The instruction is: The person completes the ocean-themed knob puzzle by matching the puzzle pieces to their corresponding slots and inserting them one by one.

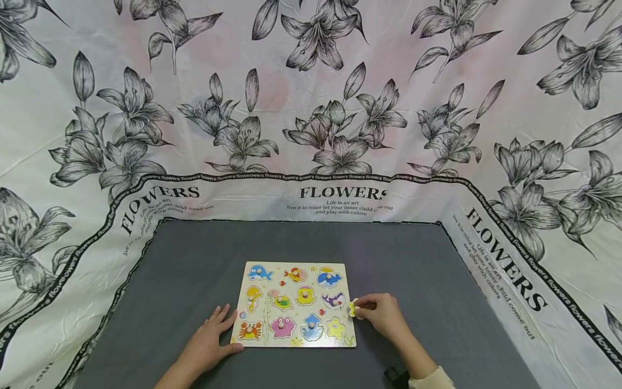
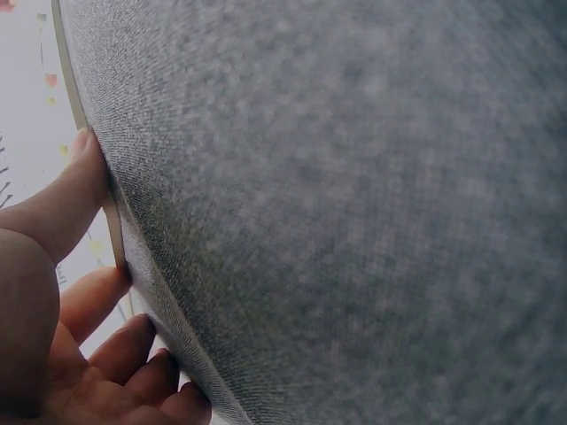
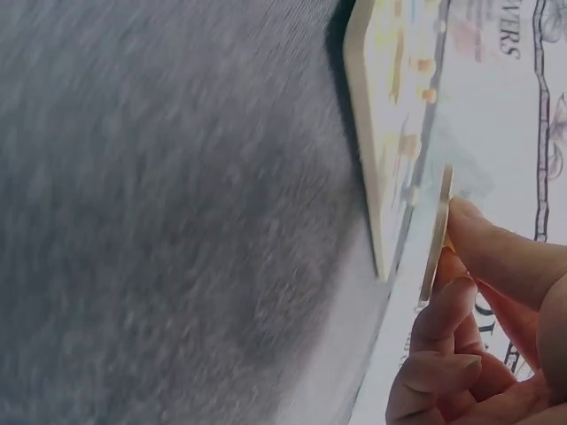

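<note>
A wooden peg puzzle board point(image 1: 272, 342) with colourful sea animals lies flat on the grey cloth. My left hand point(image 1: 208, 339) rests at its lower left corner, thumb point(image 2: 78, 181) against the near edge and fingers spread along the left side. Just off the board's right edge, my right hand point(image 1: 384, 314) pinches a small yellow puzzle piece point(image 1: 353, 308) between thumb and fingertips. The right wrist view shows that thin piece point(image 3: 437, 235) edge-on, raised above the cloth. A yellow star shape point(image 1: 336, 328) without a visible knob sits at the board's lower right.
Knobbed pieces, among them a crab point(image 1: 250, 330), a pink starfish point(image 1: 283, 327) and a blue squid point(image 1: 312, 327), sit in the board. Grey cloth point(image 1: 301, 240) covers the table. White flower-printed fabric point(image 1: 252, 197) borders it at the back and sides.
</note>
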Demonstrator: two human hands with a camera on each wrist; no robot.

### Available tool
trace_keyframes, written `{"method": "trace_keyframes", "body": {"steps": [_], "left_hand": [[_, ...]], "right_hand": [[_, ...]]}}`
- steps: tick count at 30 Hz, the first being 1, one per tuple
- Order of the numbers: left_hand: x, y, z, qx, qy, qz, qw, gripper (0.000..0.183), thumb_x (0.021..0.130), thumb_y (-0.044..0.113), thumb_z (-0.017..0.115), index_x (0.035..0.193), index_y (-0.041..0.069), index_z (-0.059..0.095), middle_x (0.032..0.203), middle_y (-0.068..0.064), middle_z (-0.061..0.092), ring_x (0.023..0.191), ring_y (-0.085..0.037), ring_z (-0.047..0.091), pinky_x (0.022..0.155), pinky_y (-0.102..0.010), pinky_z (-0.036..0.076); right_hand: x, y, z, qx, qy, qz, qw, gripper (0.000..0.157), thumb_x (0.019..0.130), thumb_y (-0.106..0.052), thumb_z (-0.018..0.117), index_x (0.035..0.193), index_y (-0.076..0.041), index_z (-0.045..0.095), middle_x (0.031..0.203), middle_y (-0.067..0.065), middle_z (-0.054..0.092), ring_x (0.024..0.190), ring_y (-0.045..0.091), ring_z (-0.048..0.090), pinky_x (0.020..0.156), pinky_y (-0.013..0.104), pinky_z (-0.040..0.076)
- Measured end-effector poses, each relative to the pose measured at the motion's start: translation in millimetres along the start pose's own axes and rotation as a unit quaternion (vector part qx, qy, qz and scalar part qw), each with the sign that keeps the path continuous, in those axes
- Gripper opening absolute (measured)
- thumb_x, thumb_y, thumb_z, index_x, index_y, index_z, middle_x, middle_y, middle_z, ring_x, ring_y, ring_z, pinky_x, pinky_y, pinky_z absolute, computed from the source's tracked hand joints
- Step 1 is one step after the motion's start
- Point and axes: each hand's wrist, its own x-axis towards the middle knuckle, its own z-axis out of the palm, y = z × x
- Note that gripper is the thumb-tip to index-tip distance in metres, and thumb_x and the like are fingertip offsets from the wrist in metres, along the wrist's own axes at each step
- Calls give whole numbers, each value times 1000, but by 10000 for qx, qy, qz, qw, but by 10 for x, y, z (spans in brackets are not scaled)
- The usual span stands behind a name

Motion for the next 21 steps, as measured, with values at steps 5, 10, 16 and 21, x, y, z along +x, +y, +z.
{"method": "trace_keyframes", "body": {"steps": [5,10,16,21], "left_hand": [[12,-9,11,8,-25,-32,10000,99,70,58,84,149,10,51,162,-20,34,151,-46,24,115,-69,28],[9,-14,6,-18,-19,15,10000,98,71,57,84,149,9,51,162,-20,34,151,-45,24,116,-68,27],[-1,-7,2,6,39,71,10000,98,71,56,84,149,9,51,161,-20,35,151,-45,24,116,-67,27],[-8,-8,7,13,83,99,9999,97,71,56,84,149,9,51,161,-20,35,151,-45,25,116,-67,27]], "right_hand": [[-42,-63,37,-76,-127,84,9999,7,80,-6,85,84,-11,81,76,-2,74,62,10,60,51,23,46],[-81,-97,70,-62,-277,-44,9996,8,79,-9,86,84,-11,80,75,-3,73,62,10,58,50,22,46],[-128,-109,160,52,-519,-159,9985,8,78,-10,87,83,-11,80,73,-4,71,64,10,59,52,22,48],[-160,-113,239,97,-711,-294,9970,7,80,-11,86,84,-11,81,72,-5,70,63,9,58,52,21,48]]}}
